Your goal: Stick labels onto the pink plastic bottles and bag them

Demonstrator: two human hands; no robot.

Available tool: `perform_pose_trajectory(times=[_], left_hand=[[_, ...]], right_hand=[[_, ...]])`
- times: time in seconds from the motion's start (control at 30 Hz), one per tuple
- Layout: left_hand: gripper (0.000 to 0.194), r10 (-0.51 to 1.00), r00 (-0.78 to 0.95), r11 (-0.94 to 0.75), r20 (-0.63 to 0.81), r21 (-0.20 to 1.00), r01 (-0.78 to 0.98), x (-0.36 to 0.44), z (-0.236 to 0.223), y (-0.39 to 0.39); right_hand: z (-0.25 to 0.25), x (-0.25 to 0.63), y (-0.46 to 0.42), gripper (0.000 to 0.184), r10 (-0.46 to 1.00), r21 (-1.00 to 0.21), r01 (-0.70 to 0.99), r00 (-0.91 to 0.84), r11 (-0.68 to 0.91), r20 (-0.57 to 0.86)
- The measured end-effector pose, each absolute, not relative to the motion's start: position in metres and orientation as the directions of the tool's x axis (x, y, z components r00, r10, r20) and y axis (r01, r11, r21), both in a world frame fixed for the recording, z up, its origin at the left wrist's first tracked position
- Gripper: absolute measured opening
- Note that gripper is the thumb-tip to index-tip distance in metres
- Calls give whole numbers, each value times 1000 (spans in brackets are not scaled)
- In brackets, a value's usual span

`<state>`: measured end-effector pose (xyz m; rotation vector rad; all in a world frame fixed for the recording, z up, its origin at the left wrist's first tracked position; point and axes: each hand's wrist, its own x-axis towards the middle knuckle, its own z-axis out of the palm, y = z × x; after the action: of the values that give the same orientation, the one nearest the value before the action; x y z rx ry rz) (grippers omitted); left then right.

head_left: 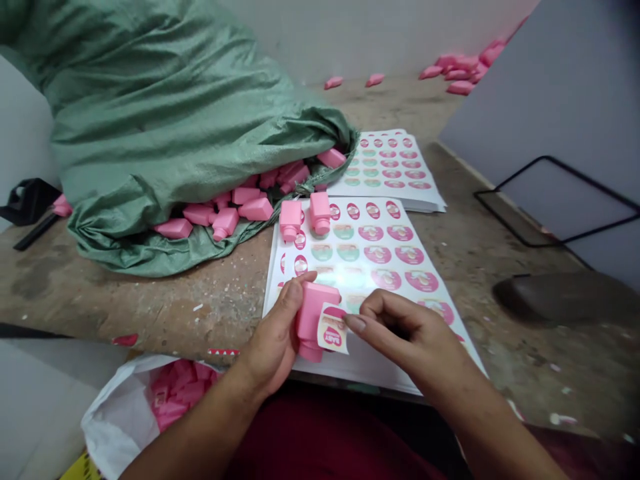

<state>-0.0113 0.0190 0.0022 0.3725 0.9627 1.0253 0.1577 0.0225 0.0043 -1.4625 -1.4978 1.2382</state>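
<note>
The person's left hand [273, 340] clamps a pink plastic bottle [313, 313] above the worktop's [150, 313] near edge, and the right hand [405, 333], close beside it, pinches a label [333, 330] reading "BABY" against the bottle's side. Farther back lie a green woven sack [165, 120] spilling more pink bottles [255, 209] and two label sheets [370, 370], while a white plastic bag [107, 427] of bottles sits below the near edge.

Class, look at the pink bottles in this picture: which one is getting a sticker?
The pink bottle in the left hand: the right hand holds a BABY sticker against its side. The two bottles on the sticker sheet show no sticker.
</note>
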Motion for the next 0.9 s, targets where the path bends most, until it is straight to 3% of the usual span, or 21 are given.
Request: perform_pose_trajectory(times=[0.63, 0.8, 0.9], left_hand=[[49, 833, 270, 553, -484, 697, -457, -11, 2, 13], [59, 814, 274, 579, -512, 689, -435, -12, 5, 11], [60, 791, 314, 611, -524, 670, -421, -13, 7, 9]], right_hand=[[-7, 156, 27, 35, 990, -885, 465, -107, -34, -94], [-4, 162, 23, 34, 992, -740, 665, -8, 98, 125], [-4, 163, 20, 30, 984, -757, 649, 68, 79, 162]])
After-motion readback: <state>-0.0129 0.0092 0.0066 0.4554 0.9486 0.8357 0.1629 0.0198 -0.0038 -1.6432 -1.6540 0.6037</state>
